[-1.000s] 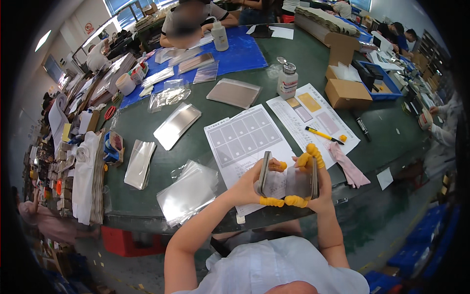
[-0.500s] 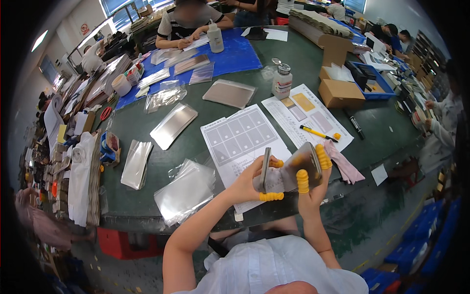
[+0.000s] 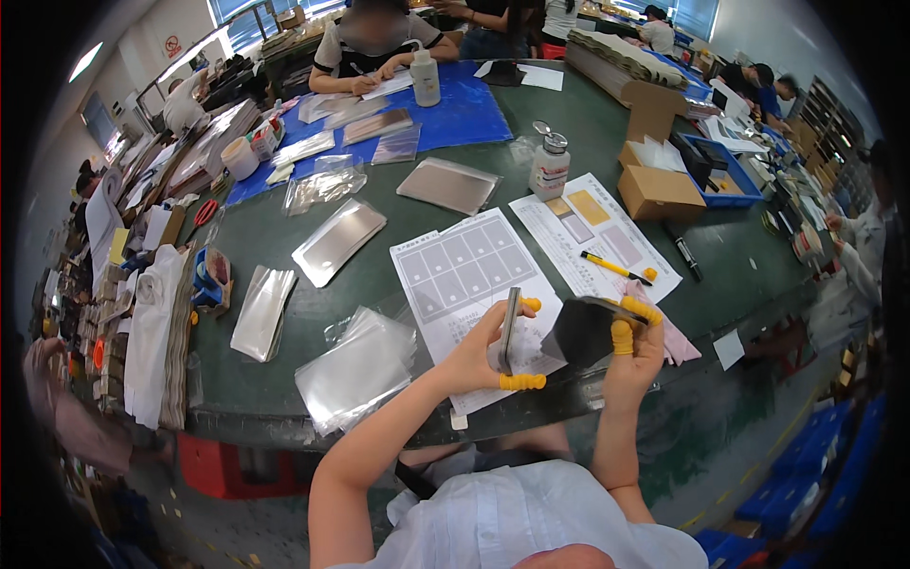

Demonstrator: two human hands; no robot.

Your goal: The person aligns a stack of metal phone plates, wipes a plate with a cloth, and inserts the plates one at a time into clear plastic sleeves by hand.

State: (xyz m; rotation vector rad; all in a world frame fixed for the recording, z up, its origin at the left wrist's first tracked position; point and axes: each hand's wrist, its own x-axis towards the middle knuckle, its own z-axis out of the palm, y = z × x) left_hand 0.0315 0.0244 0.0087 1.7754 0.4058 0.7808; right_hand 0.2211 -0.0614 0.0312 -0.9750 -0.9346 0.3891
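My left hand [image 3: 477, 357], with yellow finger cots, is closed around a thin stack of grey metal plates [image 3: 510, 332] held on edge above a printed sheet [image 3: 464, 261]. To its right, my right hand [image 3: 633, 353], also in yellow finger cots, grips a dark, flat plate [image 3: 583, 332] tilted over the table's front edge. A gap separates the two held pieces. Whether the dark piece is one plate or several, I cannot tell. Just behind the right hand lies a pink cloth [image 3: 680, 343].
Clear-wrapped plates [image 3: 338, 242] and plastic sleeves [image 3: 355, 370] lie to the left on the green table [image 3: 242, 398]. Beyond my hands are a second sheet [image 3: 621, 204], a yellow pen [image 3: 603, 262], a pump bottle [image 3: 549, 169] and a cardboard box [image 3: 661, 193]. Across the table, a person [image 3: 379, 47] writes.
My right hand has moved right, away from the left, and turned its plate so that a dark face shows. The left hand's stack stays nearly in place.
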